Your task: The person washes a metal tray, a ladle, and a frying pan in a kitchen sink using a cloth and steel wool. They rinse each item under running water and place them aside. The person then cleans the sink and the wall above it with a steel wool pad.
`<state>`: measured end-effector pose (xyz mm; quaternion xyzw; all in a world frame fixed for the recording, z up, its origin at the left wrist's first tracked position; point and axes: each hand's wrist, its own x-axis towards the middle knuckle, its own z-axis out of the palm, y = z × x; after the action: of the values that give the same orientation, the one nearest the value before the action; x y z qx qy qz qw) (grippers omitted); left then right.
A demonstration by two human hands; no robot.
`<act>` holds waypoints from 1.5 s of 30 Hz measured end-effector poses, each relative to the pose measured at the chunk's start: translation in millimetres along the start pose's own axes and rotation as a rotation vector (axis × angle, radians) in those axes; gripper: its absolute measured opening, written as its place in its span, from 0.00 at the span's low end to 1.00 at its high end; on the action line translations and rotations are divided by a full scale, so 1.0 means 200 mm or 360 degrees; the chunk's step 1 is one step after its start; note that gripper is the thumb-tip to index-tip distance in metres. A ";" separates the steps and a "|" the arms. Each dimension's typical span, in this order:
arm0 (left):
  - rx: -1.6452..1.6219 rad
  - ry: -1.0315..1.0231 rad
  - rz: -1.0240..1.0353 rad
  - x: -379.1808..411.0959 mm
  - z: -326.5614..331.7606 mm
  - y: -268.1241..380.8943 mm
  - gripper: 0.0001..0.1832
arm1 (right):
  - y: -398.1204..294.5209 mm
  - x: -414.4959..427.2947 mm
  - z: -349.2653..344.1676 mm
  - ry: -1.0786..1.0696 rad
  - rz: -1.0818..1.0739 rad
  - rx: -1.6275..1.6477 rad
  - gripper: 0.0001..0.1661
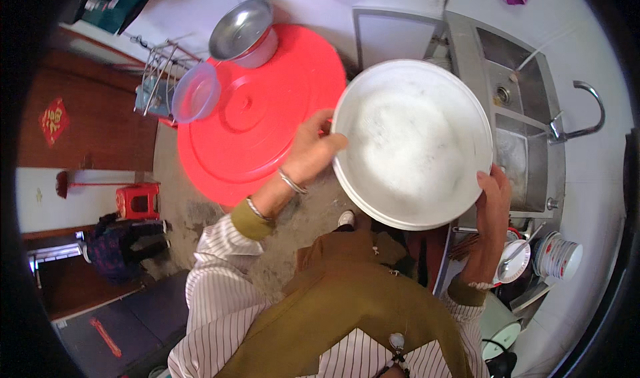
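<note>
Both hands hold a large round white basin [415, 203] by its rim, in front of my body. Whitish, cloudy contents with what looks like foam cover its inside; what exactly they are I cannot tell. My left hand [320, 145] grips the left rim, thumb on top, with a metal bangle at the wrist. At the lower right rim is my right hand [492, 188], its thumb over the edge. Behind my left hand lies a big round red plastic lid [300, 73], with a metal bowl [242, 28] and a translucent plastic bowl [196, 93] on or beside it.
A steel double sink [525, 128] with a curved faucet [592, 128] runs along the right wall. Stacked bowls [557, 258] stand below it. A wire rack [165, 78] is at upper left. Farther left are a red stool [137, 201] and another person [117, 250].
</note>
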<state>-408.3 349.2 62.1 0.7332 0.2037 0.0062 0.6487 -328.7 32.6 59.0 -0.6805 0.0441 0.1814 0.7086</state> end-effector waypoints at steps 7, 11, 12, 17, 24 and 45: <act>-0.0135 0.0134 -0.0020 -0.38 0.06 -0.72 0.26 | 0.55 -0.31 -0.03 0.0102 0.0166 -0.0297 0.23; 0.0007 0.0100 -0.0208 -0.57 0.11 -0.95 0.27 | 0.92 -0.40 -0.16 -0.0049 0.0185 -0.0581 0.22; 0.0159 0.0117 -0.0277 -0.62 0.12 -1.02 0.29 | 1.03 -0.43 -0.16 0.0023 0.0276 -0.0615 0.22; 0.0328 0.0162 -0.0371 -0.83 0.08 -1.36 0.30 | 1.42 -0.53 -0.07 -0.0062 0.0503 -0.0847 0.23; 0.0527 0.0063 -0.0565 -0.83 -0.03 -2.15 0.34 | 2.26 -0.55 0.03 -0.0158 0.0627 -0.0963 0.21; 0.1395 -0.0142 -0.0464 -0.22 -0.79 -3.73 0.38 | 4.37 -0.51 1.03 0.0221 0.0719 -0.0478 0.16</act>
<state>-708.6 542.1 -613.9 0.9016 0.2598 -0.2035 0.2797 -738.7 222.1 -724.1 -0.7616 0.2158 0.2923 0.5366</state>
